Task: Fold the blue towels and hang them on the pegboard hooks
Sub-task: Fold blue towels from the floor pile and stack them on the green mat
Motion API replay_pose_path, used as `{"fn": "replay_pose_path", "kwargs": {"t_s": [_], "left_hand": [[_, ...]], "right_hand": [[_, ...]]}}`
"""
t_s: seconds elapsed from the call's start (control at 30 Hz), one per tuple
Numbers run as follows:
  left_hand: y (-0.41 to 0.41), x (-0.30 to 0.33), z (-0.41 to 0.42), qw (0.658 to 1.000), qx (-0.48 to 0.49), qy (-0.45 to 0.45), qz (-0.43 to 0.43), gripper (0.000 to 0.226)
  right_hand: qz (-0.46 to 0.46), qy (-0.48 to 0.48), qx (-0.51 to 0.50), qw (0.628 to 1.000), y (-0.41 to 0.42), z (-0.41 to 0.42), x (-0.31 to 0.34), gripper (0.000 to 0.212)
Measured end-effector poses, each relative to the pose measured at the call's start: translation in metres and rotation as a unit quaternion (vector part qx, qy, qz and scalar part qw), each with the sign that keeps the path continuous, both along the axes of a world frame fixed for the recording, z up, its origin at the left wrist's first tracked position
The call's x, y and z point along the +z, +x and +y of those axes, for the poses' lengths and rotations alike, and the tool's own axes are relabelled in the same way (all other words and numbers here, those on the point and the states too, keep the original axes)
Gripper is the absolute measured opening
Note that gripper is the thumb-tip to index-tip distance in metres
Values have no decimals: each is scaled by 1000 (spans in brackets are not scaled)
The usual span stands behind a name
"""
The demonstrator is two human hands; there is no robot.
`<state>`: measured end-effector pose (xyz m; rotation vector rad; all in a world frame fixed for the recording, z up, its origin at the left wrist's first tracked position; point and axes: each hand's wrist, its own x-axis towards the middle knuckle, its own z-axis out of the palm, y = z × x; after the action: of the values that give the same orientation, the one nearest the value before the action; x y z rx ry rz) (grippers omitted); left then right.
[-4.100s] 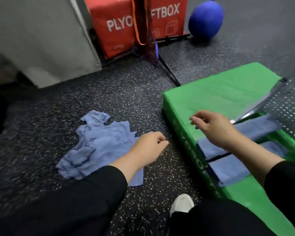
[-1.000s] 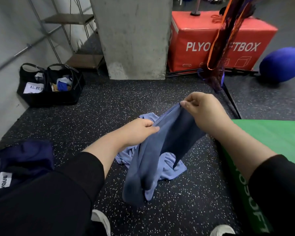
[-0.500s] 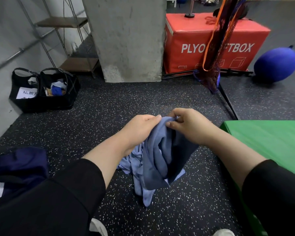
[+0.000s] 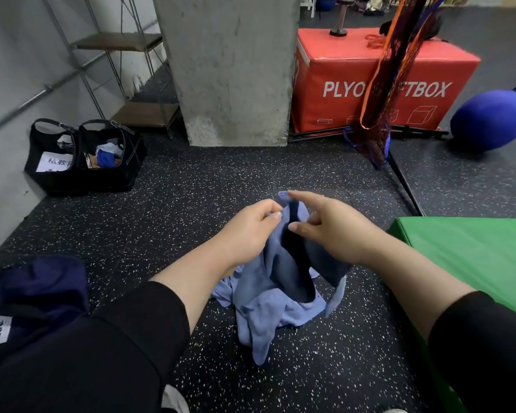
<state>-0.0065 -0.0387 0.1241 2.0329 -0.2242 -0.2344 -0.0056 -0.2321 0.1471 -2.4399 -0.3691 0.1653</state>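
I hold one blue towel [image 4: 283, 263] up above the speckled floor, between both hands. My left hand [image 4: 251, 231] pinches its upper edge with thumb and fingers. My right hand [image 4: 328, 231] is close beside it, its forefinger stretched to the towel's top corner and its thumb below, with cloth hanging from under the palm. The towel's lower end droops onto a crumpled heap of blue towels [image 4: 268, 320] on the floor. The pegboard and its hooks are out of view.
A green mat [image 4: 474, 257] lies at the right. Behind stand a concrete pillar [image 4: 230, 70], a red plyo box [image 4: 385, 81], a hanging net [image 4: 385, 84], a blue ball [image 4: 489, 120] and black bags [image 4: 84, 156]. Dark clothing [image 4: 27, 293] lies at the left.
Four seconds ago both hands were empty above the heap and mat. Since then they lifted one towel, and the right hand came in next to the left, stretching its forefinger to the corner.
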Motion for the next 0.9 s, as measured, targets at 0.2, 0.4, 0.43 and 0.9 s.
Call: {"fn": "replay_pose_path", "kwargs": {"t_s": [0.2,0.4,0.43,0.9], "left_hand": [[-3,6,-7,998,16,-56,2,14],[3,-3,19,974,31,224,-26,4],[4,-4,23,966,51,254,-18,3],[-2,12,0,992,-13,112,-51,36]], "right_hand": [[-1,-25,-14,1000,-2,8,-5,9],[-25,-50,-110,992,8,-6,-4,18],[-27,-49,-126,990,9,-8,-3,19],[-8,-12,12,1000,-5,15,-7,28]]}}
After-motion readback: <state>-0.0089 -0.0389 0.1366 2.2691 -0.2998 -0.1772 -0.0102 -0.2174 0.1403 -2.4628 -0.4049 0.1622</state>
